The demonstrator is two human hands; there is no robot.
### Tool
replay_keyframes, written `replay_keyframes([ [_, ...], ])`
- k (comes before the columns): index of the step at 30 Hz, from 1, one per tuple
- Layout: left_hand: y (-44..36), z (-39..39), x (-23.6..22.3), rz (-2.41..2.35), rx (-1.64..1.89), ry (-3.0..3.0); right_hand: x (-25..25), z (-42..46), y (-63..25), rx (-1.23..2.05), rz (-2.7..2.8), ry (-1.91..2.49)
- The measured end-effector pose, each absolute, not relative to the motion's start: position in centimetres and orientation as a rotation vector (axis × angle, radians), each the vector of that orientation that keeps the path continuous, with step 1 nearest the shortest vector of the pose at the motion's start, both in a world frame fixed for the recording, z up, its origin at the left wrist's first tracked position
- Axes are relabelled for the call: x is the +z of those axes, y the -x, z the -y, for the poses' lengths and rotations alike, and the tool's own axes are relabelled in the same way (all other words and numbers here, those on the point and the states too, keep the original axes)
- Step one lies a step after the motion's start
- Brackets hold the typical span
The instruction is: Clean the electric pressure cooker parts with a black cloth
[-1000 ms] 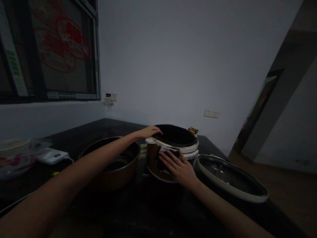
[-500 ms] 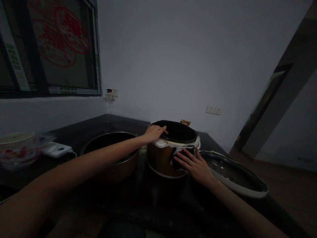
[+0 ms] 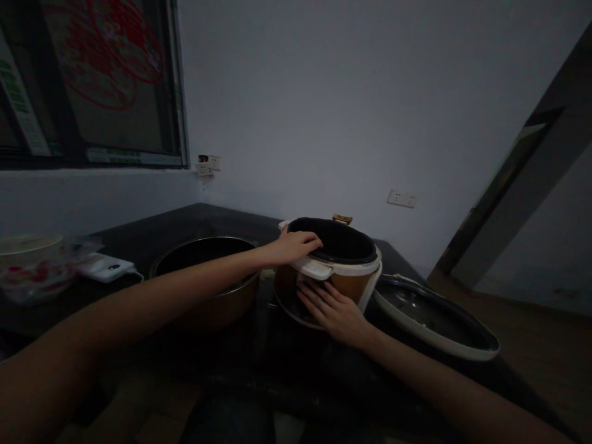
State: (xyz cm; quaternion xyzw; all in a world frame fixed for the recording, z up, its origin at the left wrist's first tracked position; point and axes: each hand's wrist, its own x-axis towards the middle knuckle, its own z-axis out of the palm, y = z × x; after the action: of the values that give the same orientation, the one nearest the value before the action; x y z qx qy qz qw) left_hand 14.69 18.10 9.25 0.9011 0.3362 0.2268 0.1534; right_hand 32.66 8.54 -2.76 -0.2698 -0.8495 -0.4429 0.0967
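Note:
A brown-and-white electric cooker [image 3: 354, 285] with a dark inner pot stands on the black tabletop, open at the top. My left hand [image 3: 296, 245] grips its near left rim, the fingers bent over the edge just above a white side handle [image 3: 314, 267]. My right hand [image 3: 335, 314] presses flat against the cooker's lower front, fingers stretched out and slightly apart. Something dark lies under and beside these fingers; whether it is a cloth or part of the cooker, I cannot tell. Right of the cooker rests a round lid [image 3: 435, 317], its inner side up.
Left of the cooker, a wide dark pot [image 3: 210, 296] sits partly behind my left forearm. A white device with a cable [image 3: 107, 267] and a patterned bowl in clear plastic [image 3: 34, 271] stand farther left. Wall sockets [image 3: 401, 198] are behind the black table [image 3: 222, 217].
My right hand has slid left and slightly down across the cooker's front. The cooker appears turned a little, and a white strip now shows on its right side. My left hand stays at the rim.

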Motion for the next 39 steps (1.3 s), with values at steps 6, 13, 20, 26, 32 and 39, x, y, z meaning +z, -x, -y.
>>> replay_keyframes([
  [6,-16.1,-20.8,9.8,-0.84,0.575,-2.705,-2.4,-11.3,-27.0,-1.306,2.522,0.894],
  [13,-16.2,-20.9,9.4,-0.943,0.465,-2.724,-2.9,-14.1,-23.1,-1.321,2.427,1.111],
  [20,-16.2,-20.2,9.5,-1.048,0.376,-2.78,-2.3,-10.9,-28.0,-1.279,2.516,0.941],
  [26,-16.2,-20.0,9.3,-1.074,0.377,-2.818,-0.2,-8.3,-34.5,-1.286,2.601,0.812],
  [32,-16.4,-19.9,9.0,-1.099,0.439,-2.828,-0.8,-6.7,-38.4,-1.335,2.56,0.826],
  [39,-16.6,-19.8,8.8,-1.096,0.502,-2.817,-2.4,-7.5,-35.7,-1.359,2.509,0.809],
])
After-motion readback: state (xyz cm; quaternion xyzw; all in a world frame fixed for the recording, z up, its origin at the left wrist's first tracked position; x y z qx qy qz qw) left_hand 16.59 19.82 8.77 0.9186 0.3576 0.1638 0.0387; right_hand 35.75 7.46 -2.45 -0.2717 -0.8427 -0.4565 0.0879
